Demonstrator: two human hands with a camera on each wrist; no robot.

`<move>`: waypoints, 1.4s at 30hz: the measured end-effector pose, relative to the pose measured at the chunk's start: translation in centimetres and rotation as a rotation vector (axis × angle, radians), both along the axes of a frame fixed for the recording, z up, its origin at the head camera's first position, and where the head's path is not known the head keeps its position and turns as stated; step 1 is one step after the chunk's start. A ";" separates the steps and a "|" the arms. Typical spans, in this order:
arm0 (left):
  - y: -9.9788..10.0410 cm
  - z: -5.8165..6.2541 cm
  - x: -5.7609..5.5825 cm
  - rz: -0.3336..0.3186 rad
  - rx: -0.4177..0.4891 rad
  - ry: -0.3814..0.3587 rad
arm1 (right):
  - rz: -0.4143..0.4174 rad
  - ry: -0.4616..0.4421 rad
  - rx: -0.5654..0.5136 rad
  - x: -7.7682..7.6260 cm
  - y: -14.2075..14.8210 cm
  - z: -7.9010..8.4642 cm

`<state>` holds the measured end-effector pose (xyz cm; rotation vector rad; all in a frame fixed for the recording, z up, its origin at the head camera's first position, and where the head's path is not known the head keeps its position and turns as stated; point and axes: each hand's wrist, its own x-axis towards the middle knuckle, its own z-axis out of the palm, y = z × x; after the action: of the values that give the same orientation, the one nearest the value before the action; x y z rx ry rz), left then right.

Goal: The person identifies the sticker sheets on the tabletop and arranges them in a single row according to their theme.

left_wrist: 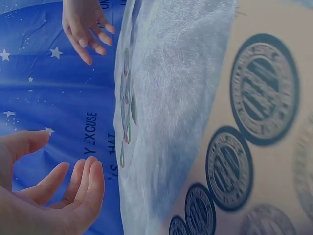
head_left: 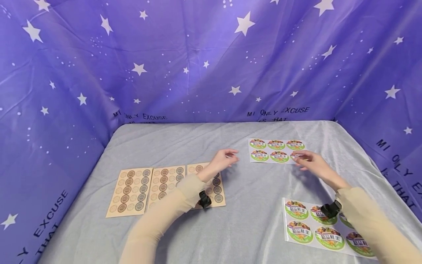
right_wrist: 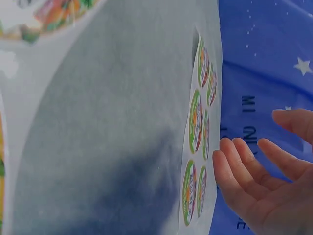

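At the back right of the table lies a white sheet of round fruit stickers [head_left: 269,150], green-edged with fruit prints. My right hand [head_left: 311,163] hovers over its right end, fingers loosely bent and holding nothing; the right wrist view shows the thumb apart from the fingers. Left of that sheet, my left hand [head_left: 224,160] is held above the table, its fingers [left_wrist: 90,188] relaxed and spread from the thumb. Beneath the left forearm are tan sheets of round seal stickers [head_left: 166,183] in brown and grey, the rightmost partly hidden by the sleeve.
A second, nearer sheet of fruit stickers [head_left: 299,231] lies at the front right, partly covered by the right sleeve. Grey cloth [head_left: 250,205] covers the table. A purple star-printed curtain [head_left: 184,66] encloses the back and sides.
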<state>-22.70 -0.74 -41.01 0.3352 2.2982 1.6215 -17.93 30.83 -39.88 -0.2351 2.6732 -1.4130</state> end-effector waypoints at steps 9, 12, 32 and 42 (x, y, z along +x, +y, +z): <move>2.3 -0.6 -0.9 0.016 0.055 -0.019 | -0.066 0.028 -0.002 -1.0 1.6 -0.4; 2.9 -0.8 -1.1 0.027 0.083 -0.036 | -0.098 0.021 0.006 -1.6 2.1 -0.5; 5.6 -3.3 -3.4 0.138 0.114 -0.045 | -0.223 -0.018 0.111 -4.2 3.9 -1.6; 8.1 -10.6 -8.9 0.199 0.130 0.054 | -0.265 0.004 0.118 -4.8 4.2 -2.6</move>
<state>-31.63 7.40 -51.66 0.1867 2.3351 1.8848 -22.75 35.07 -42.49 0.1318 2.8636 -1.3094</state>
